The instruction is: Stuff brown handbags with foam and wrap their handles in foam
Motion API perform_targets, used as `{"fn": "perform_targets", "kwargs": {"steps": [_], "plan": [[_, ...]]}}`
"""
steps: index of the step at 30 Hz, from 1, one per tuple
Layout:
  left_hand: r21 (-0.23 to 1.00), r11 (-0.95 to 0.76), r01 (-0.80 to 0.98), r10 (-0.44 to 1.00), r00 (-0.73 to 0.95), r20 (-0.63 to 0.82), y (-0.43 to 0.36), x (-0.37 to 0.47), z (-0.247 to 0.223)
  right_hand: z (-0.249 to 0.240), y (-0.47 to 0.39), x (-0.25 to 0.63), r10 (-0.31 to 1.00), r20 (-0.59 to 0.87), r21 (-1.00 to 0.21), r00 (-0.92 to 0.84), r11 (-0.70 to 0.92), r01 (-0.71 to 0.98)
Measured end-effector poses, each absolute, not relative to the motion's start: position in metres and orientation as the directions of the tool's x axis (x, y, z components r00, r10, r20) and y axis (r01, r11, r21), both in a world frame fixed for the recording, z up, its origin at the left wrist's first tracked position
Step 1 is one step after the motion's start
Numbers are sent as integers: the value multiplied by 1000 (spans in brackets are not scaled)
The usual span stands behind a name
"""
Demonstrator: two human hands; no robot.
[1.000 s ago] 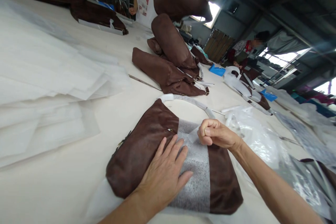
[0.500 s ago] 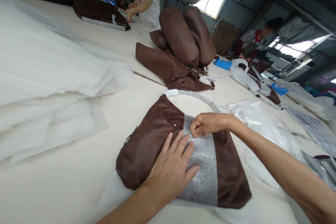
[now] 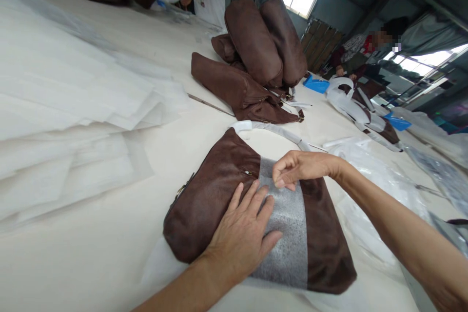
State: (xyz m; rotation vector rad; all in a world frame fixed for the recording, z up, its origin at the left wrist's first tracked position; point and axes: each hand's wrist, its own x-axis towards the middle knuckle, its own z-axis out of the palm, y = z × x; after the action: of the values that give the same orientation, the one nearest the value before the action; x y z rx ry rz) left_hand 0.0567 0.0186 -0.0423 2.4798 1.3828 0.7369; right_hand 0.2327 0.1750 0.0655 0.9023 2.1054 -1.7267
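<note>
Brown handbag (image 3: 197, 204) lay on its side on the pale surface (image 3: 109, 263), toward 6 o'clock in the head view, the only one taken. A thin translucent sheet (image 3: 163, 261) showed from under its 7 o'clock corner.

Progress, as judged: partway. Done: white covering on the handle (image 3: 280, 131), which arced off the bag's 12 o'clock edge; a grey-white band (image 3: 287, 239) laid across the middle of the upper face. Left bare: brown leather either side of the band, the small metal fitting (image 3: 249, 172) toward 11 o'clock, the zip edge (image 3: 181, 190) toward 9. Whether the band ran on beneath could not be told.

Left grip (image 3: 243, 234): palm down, fingers spread and apart, clamped on nothing; it rested across the band's 9 o'clock edge, so the bag lay directly under it. Right grip (image 3: 300, 168): thumb and fingertips together at the band's upper part; whether they pinched anything was too small to tell. From there the bag's middle lay toward 7 o'clock.

Around: stacked white sheets (image 3: 69, 92) at 10, a heap of brown bags (image 3: 254, 41) at 12, crumpled clear plastic (image 3: 380, 204) at 3. Two co-workers stood beyond, near 12 and 1.
</note>
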Motion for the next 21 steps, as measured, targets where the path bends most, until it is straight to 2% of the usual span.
{"fn": "perform_targets", "kwargs": {"steps": [2, 4, 7, 11, 15, 21], "plan": [[424, -537, 729, 841, 424, 336, 19, 57, -43, 59, 163, 243, 359, -454, -885, -815, -78, 459], [438, -533, 724, 842, 403, 360, 19, 58, -44, 47, 146, 251, 499, -327, -944, -802, -211, 253], [460, -524, 717, 845, 373, 382, 19, 60, -45, 29, 116, 256, 636, -302, -935, -710, -342, 92], [508, -512, 692, 856, 368, 363, 17, 60, -42, 22, 80, 249, 620, -426, -879, -659, -455, 141], [545, -505, 669, 863, 383, 330, 16, 58, -39, 23, 63, 241, 647, -475, -869, -597, -452, 201], [492, -538, 684, 841, 399, 364, 19, 57, -42, 24, 60, 239, 647, -513, -856, -564, -436, 278]]}}
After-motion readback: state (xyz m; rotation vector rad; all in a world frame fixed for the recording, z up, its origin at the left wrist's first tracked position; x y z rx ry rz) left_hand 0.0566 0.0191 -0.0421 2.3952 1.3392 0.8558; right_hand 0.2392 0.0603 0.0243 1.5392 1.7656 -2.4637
